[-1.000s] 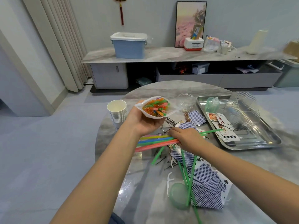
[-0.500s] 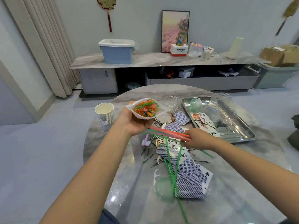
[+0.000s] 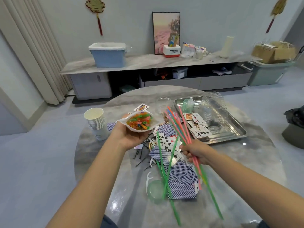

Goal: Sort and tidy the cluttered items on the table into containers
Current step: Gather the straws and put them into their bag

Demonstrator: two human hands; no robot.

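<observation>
On the left of the round table (image 3: 102, 162) we see a stack of paper cups (image 3: 96, 123), standing apart from the mess. Next to it our left hand (image 3: 131, 137) is raised above the table and holds a white bag (image 3: 139, 123) from below, with the fingers curled around it. The bag's mouth is open and faces us, and many colourful straws are already inside.

In the middle of the table lie playing cards (image 3: 181, 181), some face up and some face down, with dark hairpins (image 3: 139, 153), white floss picks (image 3: 148, 178) and a round green lid (image 3: 155, 190). Two green straws (image 3: 164, 168) still lie crossed over the cards.

To the right, our right hand (image 3: 195, 152) is closed around a bunch of long straws (image 3: 179, 127), pink, blue and green, lifted from the table and pointing up and away. Behind it the metal tray (image 3: 230, 139) has some cards and a clear plastic box (image 3: 213, 109).

We judge that the step is collecting straws into the bag. The next move calls for turning the bunch so that its ends point to the bag's mouth, then sliding it in while the left hand keeps the mouth open. After that the two green straws remain.
</observation>
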